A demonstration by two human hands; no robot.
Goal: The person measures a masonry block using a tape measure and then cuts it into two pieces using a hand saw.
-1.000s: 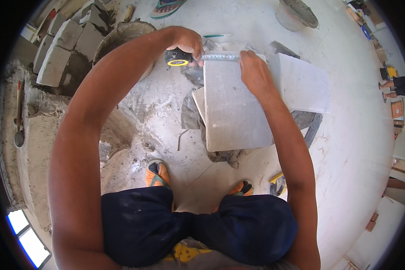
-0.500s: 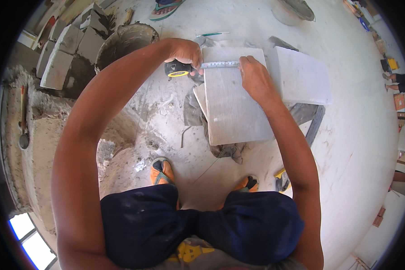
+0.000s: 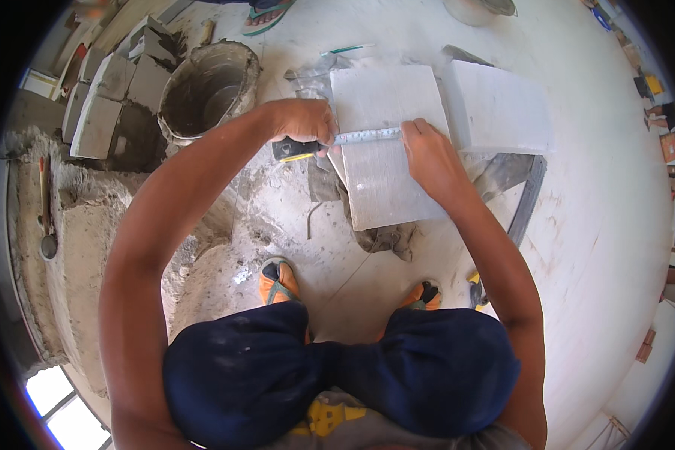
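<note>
Over the pale block (image 3: 390,191), the right hand (image 3: 432,156) pinches the tape blade (image 3: 367,136); at the block's left edge, the left hand (image 3: 305,122) grips the tape measure (image 3: 286,148). I judge the blade springy, the block brittle: hold its long sides.

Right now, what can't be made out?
All in the head view:
Tape case: partly hidden by the left hand.
End of the tape blade: hidden by the right hand; its marks are too small to read.
Pail: cut off by the top edge.
Sandaled foot's owner: likewise.
</note>
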